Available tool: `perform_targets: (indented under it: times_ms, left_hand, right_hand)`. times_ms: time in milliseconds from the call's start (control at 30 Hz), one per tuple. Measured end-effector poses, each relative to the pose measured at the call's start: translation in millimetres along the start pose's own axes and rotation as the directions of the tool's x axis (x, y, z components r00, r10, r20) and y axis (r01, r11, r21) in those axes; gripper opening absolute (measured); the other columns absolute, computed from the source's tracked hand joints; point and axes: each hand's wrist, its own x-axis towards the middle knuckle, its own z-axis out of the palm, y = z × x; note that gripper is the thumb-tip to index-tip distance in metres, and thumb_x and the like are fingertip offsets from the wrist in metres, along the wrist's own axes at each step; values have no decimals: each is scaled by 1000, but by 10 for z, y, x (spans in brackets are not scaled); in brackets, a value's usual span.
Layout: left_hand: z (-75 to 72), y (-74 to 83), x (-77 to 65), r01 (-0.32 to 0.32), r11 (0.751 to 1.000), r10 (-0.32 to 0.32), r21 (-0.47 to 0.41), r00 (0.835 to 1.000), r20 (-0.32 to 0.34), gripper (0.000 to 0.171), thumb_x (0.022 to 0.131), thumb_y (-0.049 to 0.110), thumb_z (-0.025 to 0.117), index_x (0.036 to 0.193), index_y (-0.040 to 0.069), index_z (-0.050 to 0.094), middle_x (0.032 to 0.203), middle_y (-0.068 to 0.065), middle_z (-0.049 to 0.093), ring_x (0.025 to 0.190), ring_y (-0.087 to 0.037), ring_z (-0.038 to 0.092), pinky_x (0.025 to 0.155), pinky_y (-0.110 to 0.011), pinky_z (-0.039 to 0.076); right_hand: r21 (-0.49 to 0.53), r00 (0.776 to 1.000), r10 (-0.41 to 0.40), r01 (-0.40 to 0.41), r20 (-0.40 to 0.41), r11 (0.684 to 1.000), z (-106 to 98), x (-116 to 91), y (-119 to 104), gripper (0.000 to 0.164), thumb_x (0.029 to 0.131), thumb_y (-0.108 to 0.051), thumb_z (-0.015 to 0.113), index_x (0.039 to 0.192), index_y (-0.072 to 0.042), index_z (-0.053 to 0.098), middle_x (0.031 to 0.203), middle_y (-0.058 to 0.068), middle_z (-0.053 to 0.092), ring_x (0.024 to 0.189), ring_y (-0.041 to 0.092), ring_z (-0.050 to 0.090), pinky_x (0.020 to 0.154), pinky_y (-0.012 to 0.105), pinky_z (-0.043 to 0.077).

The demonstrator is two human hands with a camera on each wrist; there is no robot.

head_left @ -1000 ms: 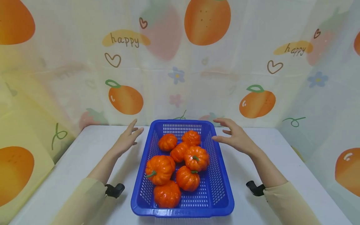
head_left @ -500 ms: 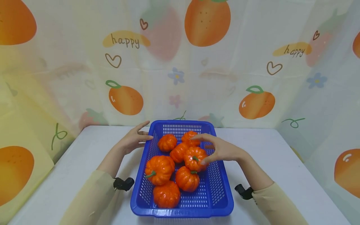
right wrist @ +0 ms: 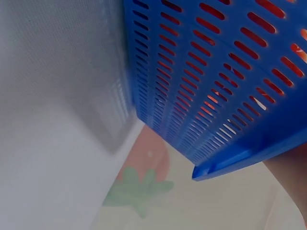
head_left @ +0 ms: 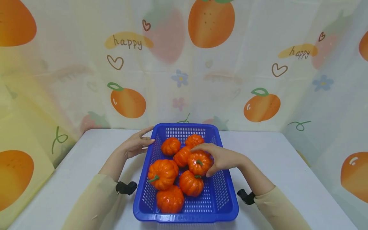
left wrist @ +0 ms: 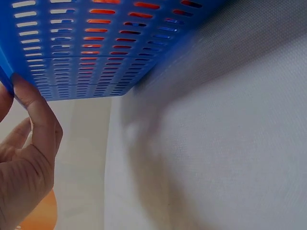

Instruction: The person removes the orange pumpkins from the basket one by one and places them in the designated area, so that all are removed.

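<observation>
A blue plastic basket [head_left: 214, 217] with slotted walls holds several small orange pumpkins, some showing green stems. At its left rim is my left hand [head_left: 135, 145]; in the left wrist view, its thumb and a finger [left wrist: 41, 115] pinch the rim from both sides. My right hand [head_left: 222, 156] reaches over the right rim, its fingers and thumb curled round a pumpkin [head_left: 198, 163] at the right. That pumpkin still sits among the others. In the right wrist view the basket wall hides the hand, and only part of the forearm [right wrist: 292, 177] shows.
The basket stands on a white table [head_left: 264, 166]. Behind it hangs a fruit-printed curtain [head_left: 201, 80], which also runs along both sides. More pumpkins, such as one at the left [head_left: 163, 174] and one at the front [head_left: 170, 199], lie close together.
Both hands have moved inward from beside the basket. The left hand has come to the left rim, and the right hand has reached in and closed its fingers round a pumpkin.
</observation>
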Motion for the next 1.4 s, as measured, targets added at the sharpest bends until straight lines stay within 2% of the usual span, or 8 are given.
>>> perform_targets:
  times_ms: [233,633,1033,1400]
  left_hand:
    - [-5,-18,-4,-2,1000,3,-20,1000,23,77,100,19,56,160,23,8,106,4,65,93,-9,65,90,-28,55]
    - [3,-37,-14,1,998,1,-60,999,33,78,100,19,55,160,23,6,101,7,67,91,-7,67,88,-27,57]
    - [14,-39,1,-27,998,29,-60,999,42,77,101,17,54,160,22,5,103,6,67,93,-7,66,88,-26,58]
    - [21,-67,-8,-26,998,26,-52,1000,4,76,100,19,57,160,23,11,104,5,67,93,-7,66,88,-26,58]
  right_hand:
    - [-29,1000,12,-12,-22,999,27,0,-11,79,70,-8,78,142,-25,50,148,9,46,135,34,42,106,60,46]
    - [-41,998,2,-4,-70,999,44,-15,16,73,74,-10,79,140,-25,52,147,6,48,135,32,46,107,58,47]
    - [28,989,34,-30,-141,999,-24,-43,55,74,74,-14,79,139,-32,49,149,2,45,132,29,50,102,50,53]
    - [95,970,-25,49,-242,994,-106,-34,170,77,79,-18,78,147,-22,43,146,10,49,124,32,57,98,48,56]
